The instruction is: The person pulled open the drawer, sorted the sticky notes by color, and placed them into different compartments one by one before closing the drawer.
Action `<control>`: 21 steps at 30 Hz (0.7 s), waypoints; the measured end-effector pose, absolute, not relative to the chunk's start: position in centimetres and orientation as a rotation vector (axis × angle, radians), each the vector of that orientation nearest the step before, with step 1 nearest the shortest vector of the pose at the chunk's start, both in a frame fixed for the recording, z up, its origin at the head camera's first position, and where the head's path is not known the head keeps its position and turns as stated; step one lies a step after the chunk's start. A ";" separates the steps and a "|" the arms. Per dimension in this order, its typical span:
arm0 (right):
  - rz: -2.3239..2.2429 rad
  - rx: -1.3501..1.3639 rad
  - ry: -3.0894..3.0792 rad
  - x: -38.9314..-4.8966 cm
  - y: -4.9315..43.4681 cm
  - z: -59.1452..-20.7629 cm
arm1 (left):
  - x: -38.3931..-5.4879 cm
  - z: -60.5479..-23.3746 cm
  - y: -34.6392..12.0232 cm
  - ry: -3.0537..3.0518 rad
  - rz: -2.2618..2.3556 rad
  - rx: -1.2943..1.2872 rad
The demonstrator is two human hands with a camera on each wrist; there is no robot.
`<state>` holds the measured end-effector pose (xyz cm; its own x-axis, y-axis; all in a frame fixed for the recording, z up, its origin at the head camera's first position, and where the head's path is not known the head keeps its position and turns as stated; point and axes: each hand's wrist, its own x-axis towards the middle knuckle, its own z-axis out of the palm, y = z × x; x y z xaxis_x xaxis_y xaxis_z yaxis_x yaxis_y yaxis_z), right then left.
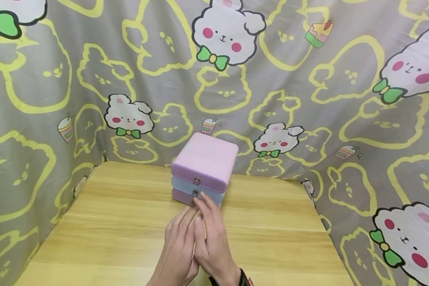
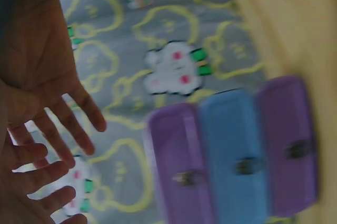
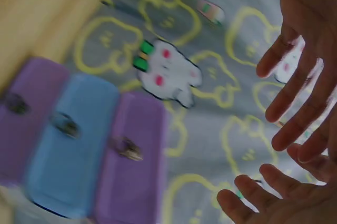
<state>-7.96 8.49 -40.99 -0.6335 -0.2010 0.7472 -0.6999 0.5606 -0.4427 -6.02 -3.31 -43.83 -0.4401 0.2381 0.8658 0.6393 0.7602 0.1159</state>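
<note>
A small storage box (image 1: 205, 159) with a pink top stands on the table, its purple and blue drawer fronts stacked and fitted with small metal pulls. My left hand (image 1: 178, 246) and right hand (image 1: 212, 236) are side by side in front of it, overlapping in the head view, fingers extended and nothing held. The right fingertips overlap the lower drawers there. In the left wrist view, the blue drawer front (image 2: 234, 145) lies between two purple ones. Both palms also show at one side of the right wrist view, beside the purple drawer front (image 3: 131, 155).
The wooden table (image 1: 128, 226) extends around the box and hands. A grey curtain (image 1: 228, 103) printed with white rabbits and yellow outlines hangs behind the box and along both sides. A dark band (image 1: 242, 278) circles the right wrist.
</note>
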 end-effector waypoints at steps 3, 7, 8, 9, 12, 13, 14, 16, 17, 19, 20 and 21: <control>0.983 0.718 -2.192 -7.5 8.4 -42.9 | -5.5 -45.9 -3.8 -2.073 -0.517 -0.632; 0.945 0.728 -2.229 -7.2 8.3 -44.6 | -5.0 -48.0 -4.2 -2.151 -0.506 -0.586; 0.938 0.728 -2.236 -7.2 8.3 -45.0 | -4.9 -48.4 -4.2 -2.165 -0.507 -0.579; 0.927 0.726 -2.243 -7.1 8.4 -45.3 | -4.8 -48.8 -4.2 -2.175 -0.511 -0.573; 0.906 0.706 -2.259 -7.1 8.6 -46.5 | -4.5 -49.9 -4.1 -2.201 -0.507 -0.552; 0.898 0.696 -2.270 -7.0 8.7 -46.9 | -4.5 -50.2 -4.1 -2.210 -0.492 -0.543; 0.896 0.687 -2.279 -7.0 8.8 -47.3 | -4.4 -50.6 -4.0 -2.216 -0.477 -0.534; 0.885 0.669 -2.302 -6.8 8.9 -48.1 | -4.3 -51.4 -3.9 -2.216 -0.449 -0.525; 0.875 0.658 -2.315 -6.7 8.9 -48.5 | -4.4 -51.7 -3.8 -2.212 -0.434 -0.526; 0.863 0.639 -2.342 -6.6 9.1 -49.2 | -4.4 -52.4 -3.7 -2.206 -0.406 -0.531; 0.860 0.631 -2.352 -6.5 9.1 -49.5 | -4.5 -52.8 -3.7 -2.204 -0.395 -0.534; 0.852 0.619 -2.365 -6.5 9.2 -49.8 | -4.6 -53.1 -3.7 -2.202 -0.386 -0.537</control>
